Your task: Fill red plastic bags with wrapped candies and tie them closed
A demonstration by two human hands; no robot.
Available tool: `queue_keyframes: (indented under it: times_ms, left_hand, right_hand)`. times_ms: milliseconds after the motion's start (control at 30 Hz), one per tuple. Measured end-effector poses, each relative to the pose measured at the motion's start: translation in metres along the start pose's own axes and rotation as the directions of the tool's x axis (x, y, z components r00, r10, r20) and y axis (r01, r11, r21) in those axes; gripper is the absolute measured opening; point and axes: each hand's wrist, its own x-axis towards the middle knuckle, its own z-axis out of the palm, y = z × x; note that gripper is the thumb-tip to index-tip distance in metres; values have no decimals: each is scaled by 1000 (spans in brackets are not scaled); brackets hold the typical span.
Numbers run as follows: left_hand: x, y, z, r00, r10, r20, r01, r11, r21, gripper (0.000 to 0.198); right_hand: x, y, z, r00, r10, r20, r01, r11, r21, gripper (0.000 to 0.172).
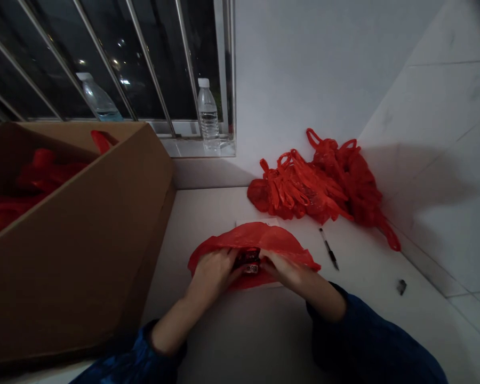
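Observation:
A red plastic bag (260, 234) lies spread open on the white tabletop. Both my hands reach into its mouth. Between them sits a small dark-red packaged item (251, 268) with a pale printed label; its exact kind is not clear. My left hand (216, 269) is curled against the item's left side, its thumb at the front. From the right, my right hand (282, 268) closes its bent fingers at the item's other side. The bag and the hands themselves hide some fingertips. A white sheet-like edge (244, 221) shows behind the bag.
A large cardboard box (116, 213) with red bags (48, 173) stands at left. More red plastic bags (304, 181) are heaped by the wall. A black pen (329, 249) and a small dark object (401, 287) lie right. Water bottles (208, 117) stand by the barred window.

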Motion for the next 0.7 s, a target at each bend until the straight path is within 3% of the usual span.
queue_keyframes:
  times_ms: [100,167,300,400,467,567,700]
  left_hand:
    - [2,-5,-2,994,5,-106,-17,993,-118,24]
    - [2,-7,-9,985,-48,-168,-9,946,-324,22]
    - [3,-7,-22,974,-150,-171,-23,684,-729,22]
    - [4,-4,-25,966,-205,-155,-11,570,-822,24]
    - [4,-2,-24,964,-217,-153,-6,560,-828,23]
    - [3,-1,-22,968,-191,-161,-21,581,-813,23]
    - [-1,0,-26,974,-113,-197,-57,720,-691,23]
  right_hand:
    - [14,-8,-11,992,84,99,-87,996,30,21]
    - [17,-18,-24,988,130,89,-134,990,44,26]
    - [12,-36,-47,989,145,10,-145,986,84,30]
    - [10,-43,-52,997,71,0,-70,979,191,36]
    - [11,-43,-50,999,35,19,-39,958,285,38]
    - [14,-40,-44,999,-31,42,15,940,342,26]
    - [15,-35,-44,999,-35,42,25,973,229,21]
